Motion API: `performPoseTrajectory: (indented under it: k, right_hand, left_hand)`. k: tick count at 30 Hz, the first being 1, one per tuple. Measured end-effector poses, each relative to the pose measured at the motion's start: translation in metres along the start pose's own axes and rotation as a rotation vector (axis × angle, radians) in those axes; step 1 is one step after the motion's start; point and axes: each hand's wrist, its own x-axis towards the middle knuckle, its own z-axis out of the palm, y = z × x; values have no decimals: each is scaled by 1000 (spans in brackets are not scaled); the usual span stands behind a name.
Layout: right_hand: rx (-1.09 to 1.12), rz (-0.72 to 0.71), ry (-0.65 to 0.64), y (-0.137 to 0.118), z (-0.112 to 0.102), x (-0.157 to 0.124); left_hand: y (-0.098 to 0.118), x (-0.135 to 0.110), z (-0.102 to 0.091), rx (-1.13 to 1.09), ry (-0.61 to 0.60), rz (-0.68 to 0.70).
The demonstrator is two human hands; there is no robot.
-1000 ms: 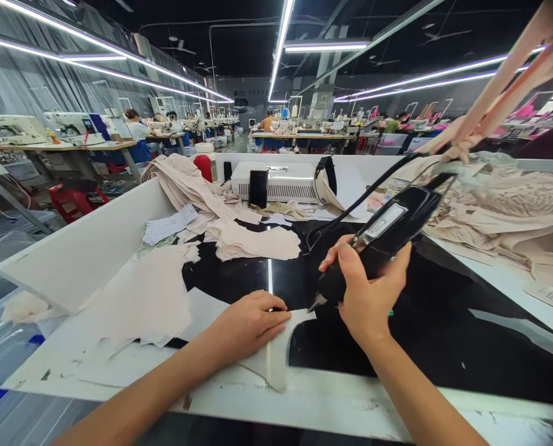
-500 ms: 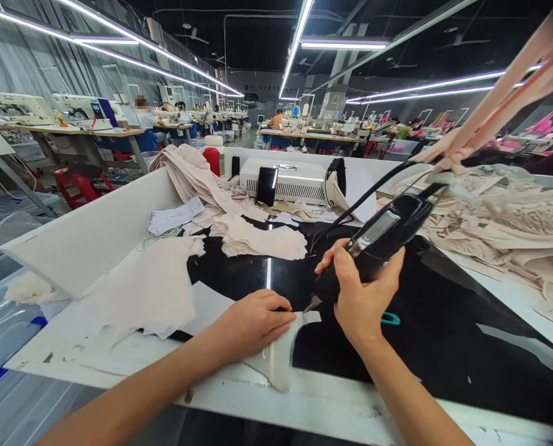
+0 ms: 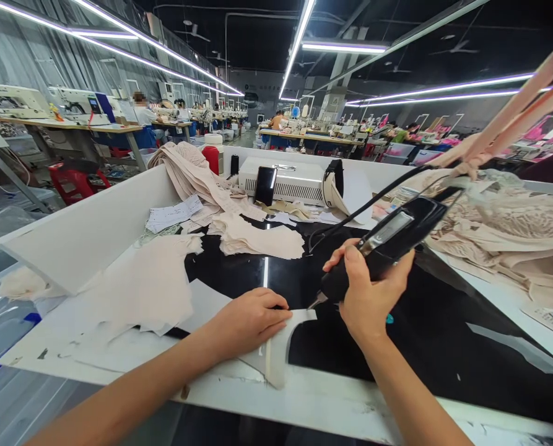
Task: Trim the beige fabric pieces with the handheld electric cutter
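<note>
My left hand (image 3: 251, 319) lies palm down, its fingers stretched flat over a pale curved fabric piece (image 3: 280, 353) and pressing it to the black board (image 3: 332, 344). Wrapped in my right hand (image 3: 373, 303) is a black corded hot knife (image 3: 387, 238) with a pointed metal tip. The tip is at the piece's upper edge, just right of my left fingertips; whether it touches cannot be made out. Peach fabric strips (image 3: 513, 118) are tied at the tool's cord end. Under my left wrist is a white sheet (image 3: 206, 303).
Stacked pale fabric pieces lie left (image 3: 150, 285) and ahead (image 3: 262, 238). A phone (image 3: 265, 186) leans on a white vented box (image 3: 299, 183). Lace garments (image 3: 513, 229) are heaped right. A white side panel (image 3: 85, 229) bounds the left. A teal object (image 3: 389, 319) is partly behind my right hand.
My right hand and the hot knife have shifted slightly right, and the tool's rear end is farther right. My left hand stays on the fabric piece. The view has shifted a little.
</note>
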Motion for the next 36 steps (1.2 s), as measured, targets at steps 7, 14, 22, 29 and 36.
performPoseTrajectory:
  k: [7, 14, 22, 29, 36]
  right_hand:
    - [60, 37, -32, -12, 0, -11]
    - [55, 27, -55, -10, 2, -18]
    - [25, -3, -17, -7, -5, -11]
    - [-1, -4, -19, -4, -9, -9]
    - [-15, -9, -15, -7, -6, -10]
  left_hand:
    - [-1, 0, -1, 2, -22, -18]
    - [-1, 0, -2, 4, -49, -32]
    - [-1, 0, -2, 2, -38, -28]
    - [-2, 0, -1, -12, -33, -34]
    - [3, 1, -8, 74, -63, -34]
